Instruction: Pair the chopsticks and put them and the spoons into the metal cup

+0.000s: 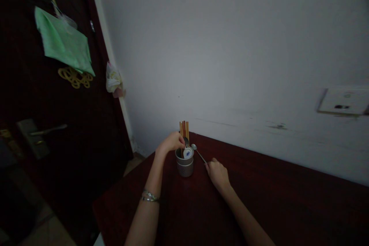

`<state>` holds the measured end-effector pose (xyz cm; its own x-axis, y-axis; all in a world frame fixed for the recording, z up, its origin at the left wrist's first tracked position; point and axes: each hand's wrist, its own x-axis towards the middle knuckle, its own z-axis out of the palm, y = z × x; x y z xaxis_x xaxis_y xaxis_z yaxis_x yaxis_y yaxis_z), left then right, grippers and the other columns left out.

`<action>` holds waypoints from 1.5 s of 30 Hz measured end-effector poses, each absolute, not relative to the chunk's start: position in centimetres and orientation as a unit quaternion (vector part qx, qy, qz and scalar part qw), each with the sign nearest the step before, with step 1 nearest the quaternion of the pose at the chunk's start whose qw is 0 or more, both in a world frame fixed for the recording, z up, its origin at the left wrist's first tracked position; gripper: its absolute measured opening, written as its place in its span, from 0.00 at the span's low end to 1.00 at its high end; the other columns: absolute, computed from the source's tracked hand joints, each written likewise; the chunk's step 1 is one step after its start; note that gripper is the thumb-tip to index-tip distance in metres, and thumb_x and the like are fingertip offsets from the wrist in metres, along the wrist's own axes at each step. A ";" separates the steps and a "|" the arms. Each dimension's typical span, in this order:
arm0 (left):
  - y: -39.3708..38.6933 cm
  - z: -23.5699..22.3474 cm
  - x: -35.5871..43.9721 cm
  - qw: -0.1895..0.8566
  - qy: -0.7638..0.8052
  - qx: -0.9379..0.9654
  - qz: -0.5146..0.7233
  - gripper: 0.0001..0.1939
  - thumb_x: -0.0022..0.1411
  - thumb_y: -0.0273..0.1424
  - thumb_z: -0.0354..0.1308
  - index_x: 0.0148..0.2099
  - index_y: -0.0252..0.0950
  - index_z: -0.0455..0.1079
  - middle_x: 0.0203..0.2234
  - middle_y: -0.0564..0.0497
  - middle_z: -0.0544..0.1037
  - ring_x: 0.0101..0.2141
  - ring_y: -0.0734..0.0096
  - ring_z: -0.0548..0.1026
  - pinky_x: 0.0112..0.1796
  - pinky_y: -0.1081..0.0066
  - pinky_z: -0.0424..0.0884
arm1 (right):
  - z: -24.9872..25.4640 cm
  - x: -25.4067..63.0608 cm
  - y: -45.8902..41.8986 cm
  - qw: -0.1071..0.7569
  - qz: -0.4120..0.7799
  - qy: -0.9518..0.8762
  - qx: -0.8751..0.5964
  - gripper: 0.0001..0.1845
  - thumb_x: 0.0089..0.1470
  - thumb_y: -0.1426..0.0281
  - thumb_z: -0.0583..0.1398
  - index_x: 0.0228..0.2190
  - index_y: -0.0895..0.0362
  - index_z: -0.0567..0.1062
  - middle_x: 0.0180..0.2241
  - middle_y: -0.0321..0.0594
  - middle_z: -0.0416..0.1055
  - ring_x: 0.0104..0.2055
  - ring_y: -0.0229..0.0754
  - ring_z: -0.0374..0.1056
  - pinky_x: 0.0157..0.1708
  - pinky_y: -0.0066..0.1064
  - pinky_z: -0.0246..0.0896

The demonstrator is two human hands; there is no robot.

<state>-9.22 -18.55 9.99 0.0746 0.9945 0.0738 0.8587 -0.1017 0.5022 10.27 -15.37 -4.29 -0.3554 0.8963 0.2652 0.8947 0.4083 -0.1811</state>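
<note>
A grey utensil holder [185,170] stands on the dark red table, with several wooden chopsticks [184,127] upright at its back and a dark spoon [186,142] among them. My left hand [173,141] reaches over the rim from the left, its fingers pinched on a white ceramic spoon [188,153] with a blue pattern at the holder's mouth. The spoon's handle is mostly hidden by the fingers. To the right of the holder, my right hand [218,175] is closed around the handle end of a long metal spoon [201,156], whose bowl points up toward the holder's rim.
The table [259,200] meets a pale wall [219,46] behind the holder. At left is a dark door [57,103] with a metal handle [47,130] and a hanging green cloth [65,44]. A plastic bag [113,78] hangs beside the frame; a wall socket [344,101] is at right.
</note>
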 end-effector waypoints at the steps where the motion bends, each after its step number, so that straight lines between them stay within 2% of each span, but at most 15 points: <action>1: -18.6 10.0 -9.0 0.160 0.654 0.713 0.198 0.09 0.43 0.23 0.54 0.28 0.28 0.75 0.21 0.50 0.75 0.23 0.75 0.68 0.24 0.78 0.61 | -4.3 10.3 -15.4 0.163 0.002 -0.824 -0.543 0.18 0.57 0.67 0.48 0.30 0.61 0.75 0.36 0.47 0.68 0.35 0.42 0.69 0.28 0.27 0.59; 16: -18.0 9.2 -7.7 0.111 0.669 0.719 0.153 0.07 0.43 0.23 0.56 0.26 0.30 0.75 0.20 0.48 0.75 0.21 0.75 0.68 0.21 0.79 0.57 | -4.5 10.4 -15.6 0.164 0.013 -0.827 -0.538 0.19 0.58 0.65 0.47 0.33 0.60 0.75 0.37 0.48 0.65 0.38 0.42 0.67 0.31 0.28 0.60; 27: -17.7 8.9 -7.2 0.080 0.668 0.722 0.160 0.07 0.43 0.20 0.54 0.23 0.29 0.74 0.17 0.49 0.73 0.20 0.76 0.67 0.21 0.79 0.58 | -4.7 10.4 -15.6 0.180 0.004 -0.821 -0.541 0.19 0.57 0.65 0.47 0.33 0.59 0.74 0.37 0.47 0.66 0.38 0.42 0.67 0.30 0.27 0.60; 37: -17.8 9.1 -7.1 0.035 0.672 0.723 0.156 0.08 0.44 0.19 0.53 0.24 0.29 0.74 0.16 0.49 0.72 0.22 0.74 0.68 0.23 0.77 0.59 | -3.9 10.6 -15.8 0.188 0.049 -0.808 -0.557 0.20 0.57 0.63 0.46 0.33 0.59 0.74 0.37 0.47 0.67 0.37 0.41 0.68 0.32 0.27 0.59; 45: -18.3 10.1 -8.2 0.025 0.654 0.731 0.196 0.09 0.48 0.24 0.52 0.25 0.28 0.74 0.17 0.50 0.72 0.21 0.77 0.66 0.22 0.78 0.55 | -4.2 10.8 -15.4 0.195 0.055 -0.806 -0.556 0.19 0.57 0.65 0.47 0.33 0.59 0.75 0.37 0.46 0.68 0.36 0.40 0.69 0.32 0.26 0.59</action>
